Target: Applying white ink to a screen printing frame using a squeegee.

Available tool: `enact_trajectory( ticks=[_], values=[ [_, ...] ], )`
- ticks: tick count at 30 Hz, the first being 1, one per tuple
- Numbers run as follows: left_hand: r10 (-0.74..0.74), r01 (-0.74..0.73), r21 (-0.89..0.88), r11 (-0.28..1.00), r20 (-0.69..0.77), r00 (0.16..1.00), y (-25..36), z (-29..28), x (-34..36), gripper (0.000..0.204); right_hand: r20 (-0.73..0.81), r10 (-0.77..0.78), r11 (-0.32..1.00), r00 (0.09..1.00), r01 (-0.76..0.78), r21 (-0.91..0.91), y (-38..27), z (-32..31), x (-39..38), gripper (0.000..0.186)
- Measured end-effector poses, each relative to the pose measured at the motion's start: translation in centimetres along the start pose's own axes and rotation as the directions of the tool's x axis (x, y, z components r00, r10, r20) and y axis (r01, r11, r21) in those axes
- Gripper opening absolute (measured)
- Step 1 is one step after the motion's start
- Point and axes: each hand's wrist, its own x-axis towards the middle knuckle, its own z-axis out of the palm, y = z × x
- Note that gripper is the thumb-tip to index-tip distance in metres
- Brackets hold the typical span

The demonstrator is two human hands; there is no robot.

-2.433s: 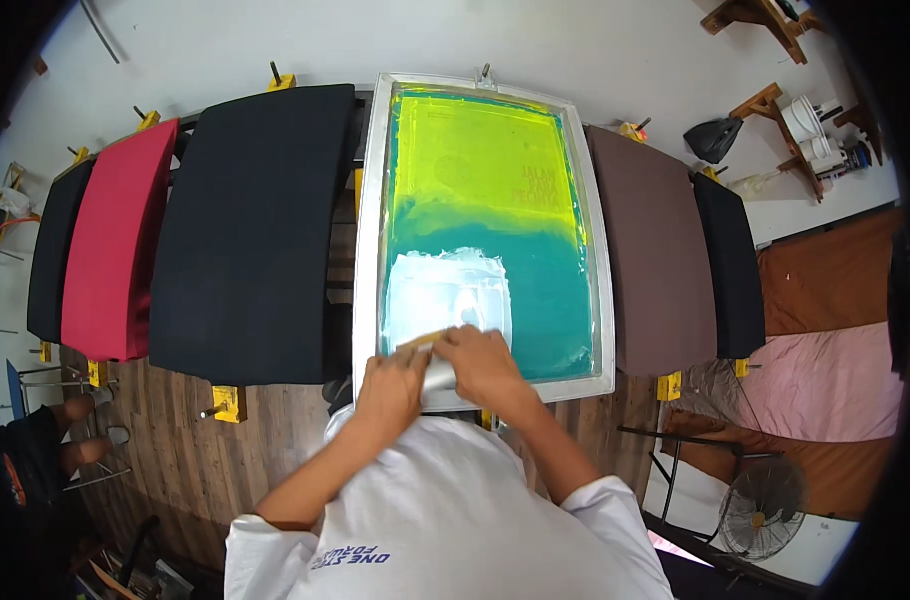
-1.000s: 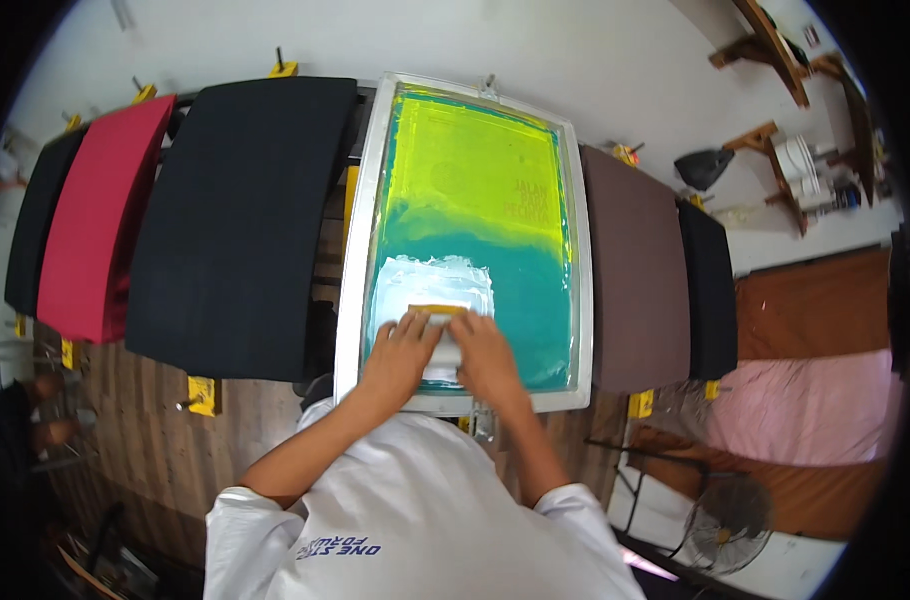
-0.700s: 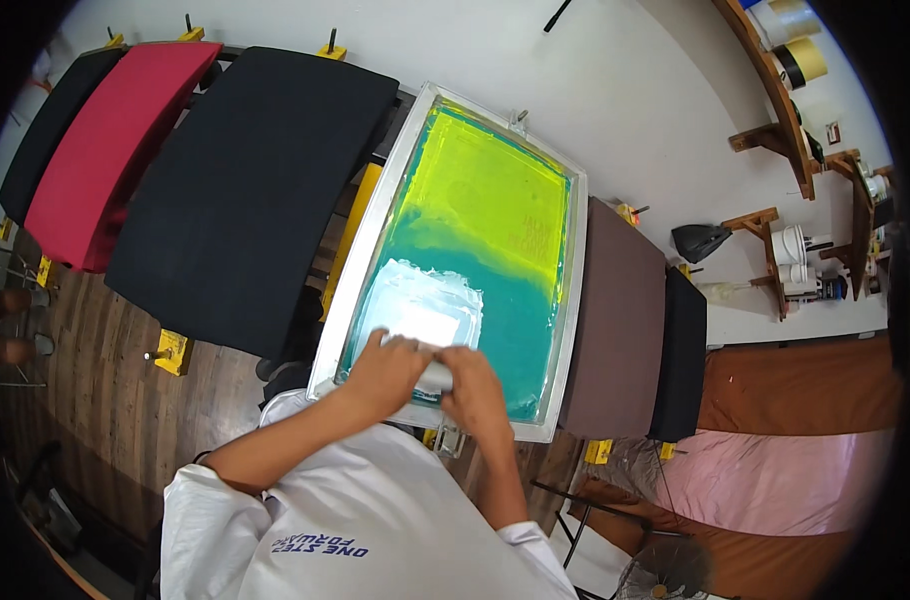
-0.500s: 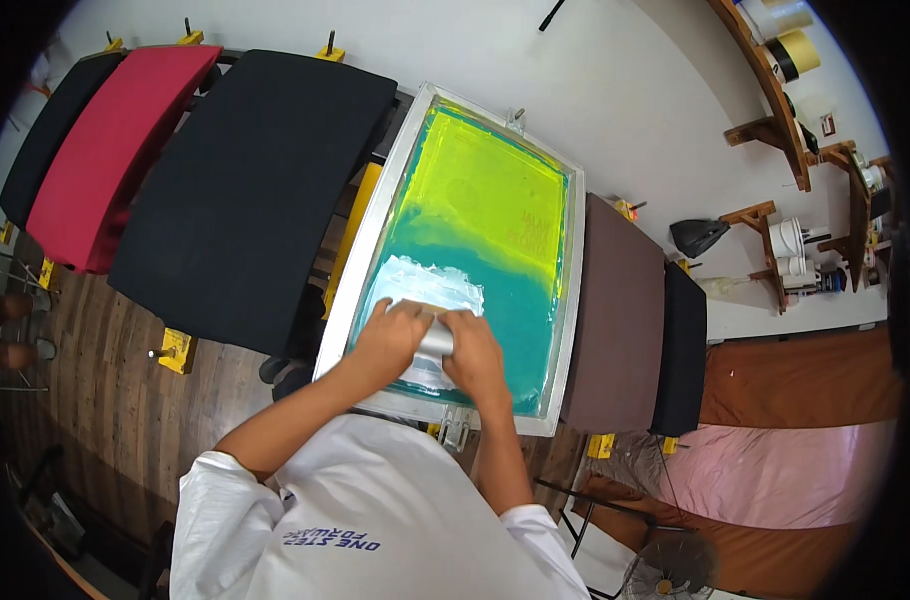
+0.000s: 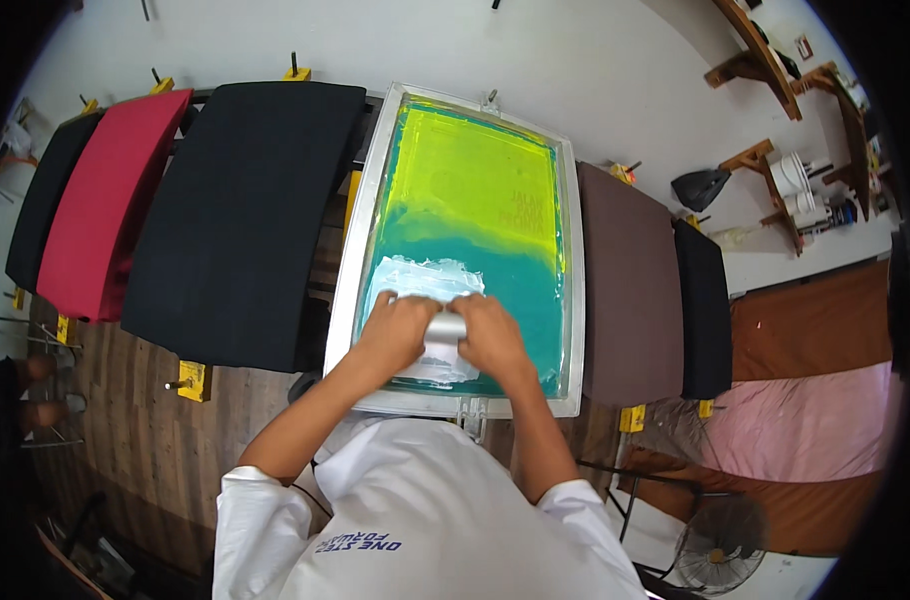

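Observation:
Both hands grip a squeegee with a silvery metal holder (image 5: 446,327), side by side near the front of a screen-printing frame. My left hand (image 5: 399,332) wraps its left part and my right hand (image 5: 493,333) its right part, thumbs close together. The squeegee's blade is hidden below my hands. White ink (image 5: 430,274) lies in a thick patch on the mesh beyond the squeegee, with a thinner streaked film on the near side. The metal-rimmed screen (image 5: 574,300) has teal emulsion (image 5: 523,300) at the near half and yellow-green (image 5: 475,165) at the far half, with faint lettering.
Left of the screen are black (image 5: 245,220), red (image 5: 115,210) and further black fabric-covered boards. A brown board (image 5: 630,290) and a black one (image 5: 703,310) stand at right. A floor fan (image 5: 718,550) is lower right; wall shelves (image 5: 765,70) upper right. A person's legs (image 5: 45,395) show far left.
The view has turned, so the screen stands more upright in it. Both hands keep their grip on the squeegee, which stays near the same place on the mesh.

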Motion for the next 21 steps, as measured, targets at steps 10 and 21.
enact_trajectory(
  ticks=[10,21],
  values=[
    [0.032,-0.038,0.049,0.998,0.105,0.994,0.8,1.5,-3.4,0.053,-0.050,0.055,0.991,0.997,-0.048,0.125,-0.5,3.1,-4.8,0.042],
    [-0.069,0.065,0.039,0.997,0.120,0.990,2.1,-1.6,-2.4,0.059,-0.074,-0.048,0.995,0.996,0.054,0.079,-0.8,1.2,-2.6,0.033]
  ],
)
